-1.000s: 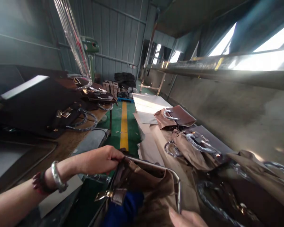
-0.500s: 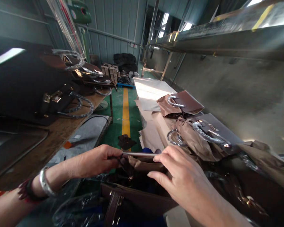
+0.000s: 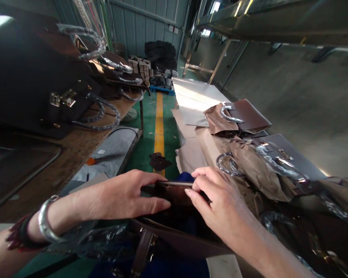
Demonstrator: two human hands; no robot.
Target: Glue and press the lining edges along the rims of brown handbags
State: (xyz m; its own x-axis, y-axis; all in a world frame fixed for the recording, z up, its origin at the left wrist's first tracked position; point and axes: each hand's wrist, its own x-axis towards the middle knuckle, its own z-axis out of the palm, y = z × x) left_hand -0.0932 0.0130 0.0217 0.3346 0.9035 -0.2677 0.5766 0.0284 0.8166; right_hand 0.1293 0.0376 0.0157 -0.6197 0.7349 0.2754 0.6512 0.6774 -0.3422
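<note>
1 yellow stripe on green floor, blue pallet beyond.

Can count one left hand, one right hand, one open bag, one silver bangle, one yellow floor stripe, one blue pallet and, at right, at least three more bags.

The dark inside of the brown bag cannot be made out, and the right hand covers part of its rim. Some fingers of the left hand are hidden. The left edge cuts off a black bag, the right edge a shelf. The floor scrap is too indistinct to identify.
</note>
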